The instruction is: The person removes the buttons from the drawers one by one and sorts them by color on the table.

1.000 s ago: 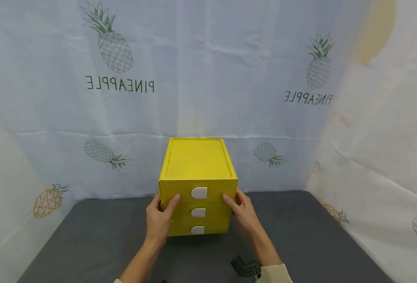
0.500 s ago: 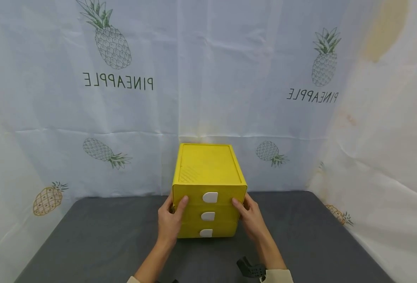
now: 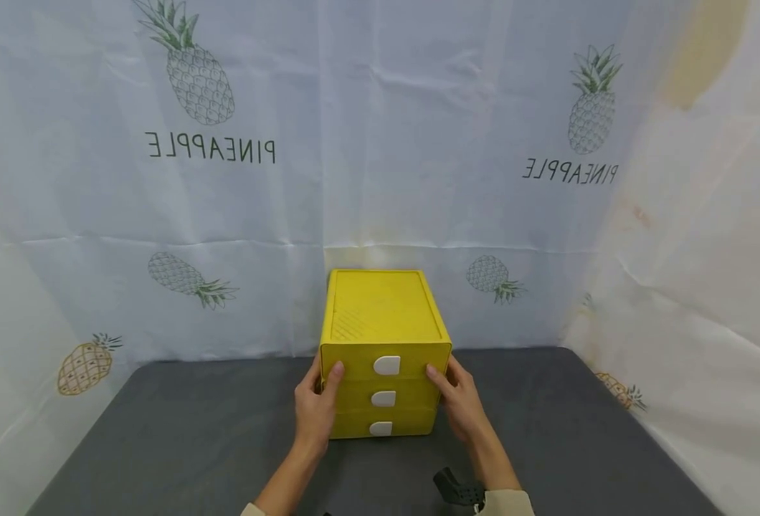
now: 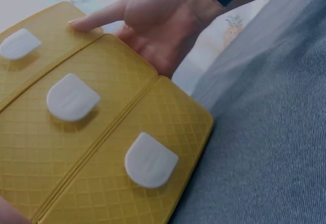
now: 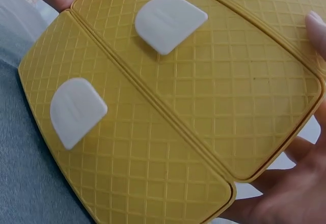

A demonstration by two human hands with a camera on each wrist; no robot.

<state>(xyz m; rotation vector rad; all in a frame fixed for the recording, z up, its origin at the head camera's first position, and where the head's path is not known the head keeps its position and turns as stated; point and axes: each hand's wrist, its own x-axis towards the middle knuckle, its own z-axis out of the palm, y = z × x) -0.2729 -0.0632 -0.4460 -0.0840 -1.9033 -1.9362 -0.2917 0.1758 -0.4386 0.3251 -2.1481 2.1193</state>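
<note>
A yellow three-drawer storage box stands upright on the dark table cover, its drawer fronts towards me. Each front carries a white rounded tab handle, and all three drawers are pushed in. My left hand grips the box's left side, thumb on the front near the top drawer, fingers behind the edge. On the opposite side my right hand holds it likewise. Up close, the left wrist view shows the left hand at the box edge; the right wrist view shows right-hand fingers along the side.
Dark grey cloth covers the table. A white curtain printed with pineapples hangs behind the box and at both sides. A black strap device sits on my right wrist.
Both hands have shifted the drawer box to the right and slightly down in the head view. Its tilt has levelled out, and the grip is unchanged.
</note>
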